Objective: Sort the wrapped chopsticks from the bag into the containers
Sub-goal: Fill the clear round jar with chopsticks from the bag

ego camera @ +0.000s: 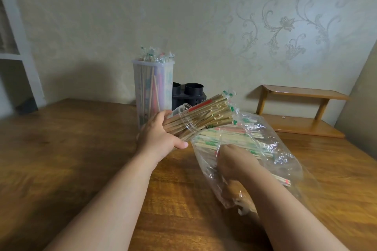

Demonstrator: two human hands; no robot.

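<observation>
We take the tall container (153,87) at the back of the table (61,138) as our mark; it stands upright, packed with wrapped sticks. Just in front of it our left hand (157,138) grips a clear jar (184,117), tipped on its side, with a bundle of chopsticks (212,112) fanning out of its mouth. Front right of the tall container lies the plastic bag (285,161), holding more. Our right hand (234,161) is inside it, and we cannot tell how its fingers lie. A black holder (189,93) stands just right of the tall container.

No text can be read (the green and red print on the chopstick wrappers (224,141) is blurred).
</observation>
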